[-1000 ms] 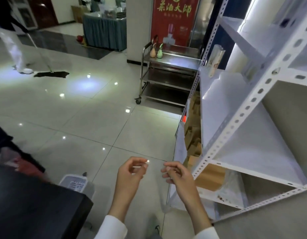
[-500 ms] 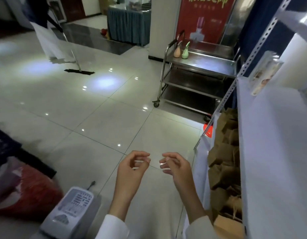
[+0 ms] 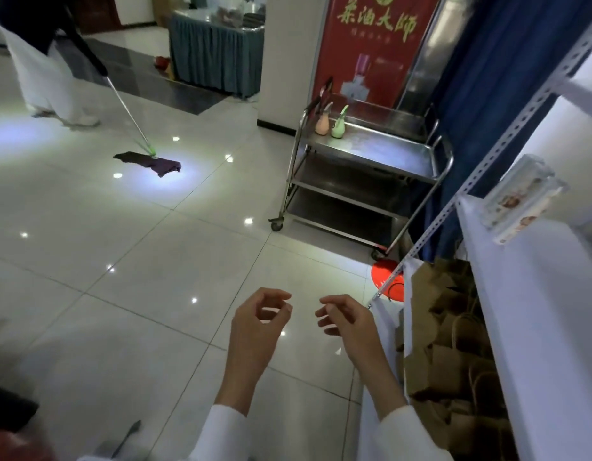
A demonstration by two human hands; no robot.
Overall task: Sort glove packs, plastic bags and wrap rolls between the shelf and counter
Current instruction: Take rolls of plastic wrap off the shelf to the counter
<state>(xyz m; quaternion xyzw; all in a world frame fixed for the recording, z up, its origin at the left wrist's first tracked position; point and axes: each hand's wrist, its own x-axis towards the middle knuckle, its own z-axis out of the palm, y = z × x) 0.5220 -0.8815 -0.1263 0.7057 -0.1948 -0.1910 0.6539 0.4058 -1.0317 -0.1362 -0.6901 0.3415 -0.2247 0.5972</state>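
My left hand (image 3: 254, 327) and my right hand (image 3: 349, 322) hover side by side over the tiled floor, just left of the white metal shelf (image 3: 537, 311). The fingers of both are loosely curled and I see nothing between them. Two clear wrapped packs (image 3: 520, 197) lie on the shelf's white board, well beyond and to the right of my right hand. Brown paper bags (image 3: 454, 344) fill the shelf level below, close to my right forearm.
A steel trolley (image 3: 364, 168) with two small bottles (image 3: 329, 123) stands ahead against a red banner. A person pushes a mop (image 3: 148, 161) across the floor at far left. A red object (image 3: 387, 281) lies by the shelf post. A dark counter corner (image 3: 8, 410) shows at lower left.
The view has swung left and up, so the shelf now sits at the right edge. My hands stayed close together, and their fingertips have spread slightly apart.
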